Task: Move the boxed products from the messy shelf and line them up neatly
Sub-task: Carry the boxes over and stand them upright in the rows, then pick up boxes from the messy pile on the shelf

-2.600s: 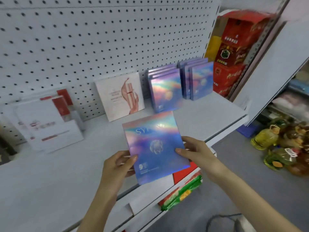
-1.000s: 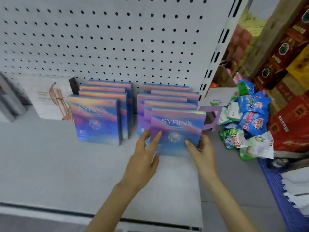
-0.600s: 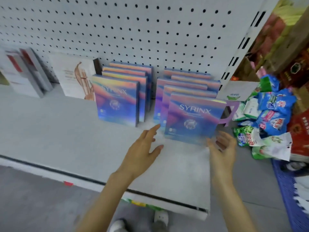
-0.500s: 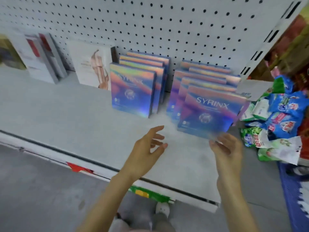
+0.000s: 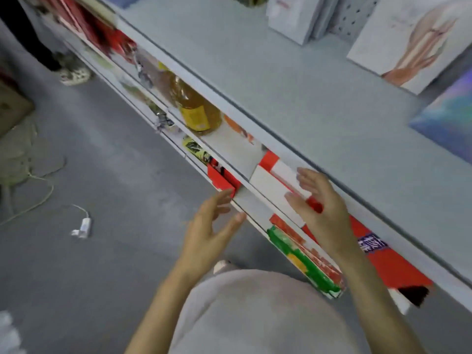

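Note:
My left hand (image 5: pixel 208 232) hovers with spread fingers and holds nothing, just in front of the lower shelf's edge. My right hand (image 5: pixel 319 208) is also spread and holds nothing, above red and white boxes (image 5: pixel 274 182) lying on the lower shelf. One iridescent boxed product (image 5: pixel 448 118) shows at the right edge on the grey upper shelf (image 5: pixel 293 80). A white box with a hand picture (image 5: pixel 406 39) and a plain white box (image 5: pixel 293 15) stand further back on that shelf.
On the lower shelf stand an amber bottle with a yellow label (image 5: pixel 195 108), red boxes (image 5: pixel 390 264) and a green packet (image 5: pixel 304 259). A white cable with a plug (image 5: pixel 81 227) lies on the grey floor. Someone's shoe (image 5: pixel 74 74) is at the upper left.
Both hands placed the iridescent box in the right row, let go and pulled back. The view swung down and left; the hands now hover at the lower shelf.

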{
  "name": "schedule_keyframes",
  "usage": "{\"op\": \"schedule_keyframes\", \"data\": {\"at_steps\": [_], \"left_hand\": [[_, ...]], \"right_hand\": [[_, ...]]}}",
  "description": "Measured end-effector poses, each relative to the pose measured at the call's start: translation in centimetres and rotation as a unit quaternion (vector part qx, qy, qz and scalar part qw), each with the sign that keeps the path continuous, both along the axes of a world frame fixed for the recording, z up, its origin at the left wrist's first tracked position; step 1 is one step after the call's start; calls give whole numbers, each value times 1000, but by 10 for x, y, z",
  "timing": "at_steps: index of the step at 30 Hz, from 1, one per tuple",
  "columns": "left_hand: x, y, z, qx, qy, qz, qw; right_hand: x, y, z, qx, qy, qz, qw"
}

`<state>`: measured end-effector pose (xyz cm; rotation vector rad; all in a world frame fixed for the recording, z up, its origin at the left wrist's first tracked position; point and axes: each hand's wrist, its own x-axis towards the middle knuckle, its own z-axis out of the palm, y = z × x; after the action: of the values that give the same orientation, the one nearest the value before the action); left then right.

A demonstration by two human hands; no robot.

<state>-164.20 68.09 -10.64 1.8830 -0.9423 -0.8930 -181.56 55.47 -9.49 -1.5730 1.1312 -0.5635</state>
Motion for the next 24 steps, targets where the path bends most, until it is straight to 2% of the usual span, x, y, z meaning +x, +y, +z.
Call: {"op": "schedule_keyframes", "data": {"at_steps": [4, 9, 18, 24], "left_hand": [[89, 38, -1, 15, -5, 78, 997], [178, 60, 3, 28, 25, 166, 985], [291, 39, -23, 37, 72, 220, 972], [421, -2, -37, 47, 42, 292, 954]], "right_hand": [[109, 21, -8, 16, 33, 102, 994], [216, 34, 1, 5, 15, 188, 982], [361, -15, -18, 7, 48, 220, 974], [497, -74, -46, -2, 56, 289, 956]]}}
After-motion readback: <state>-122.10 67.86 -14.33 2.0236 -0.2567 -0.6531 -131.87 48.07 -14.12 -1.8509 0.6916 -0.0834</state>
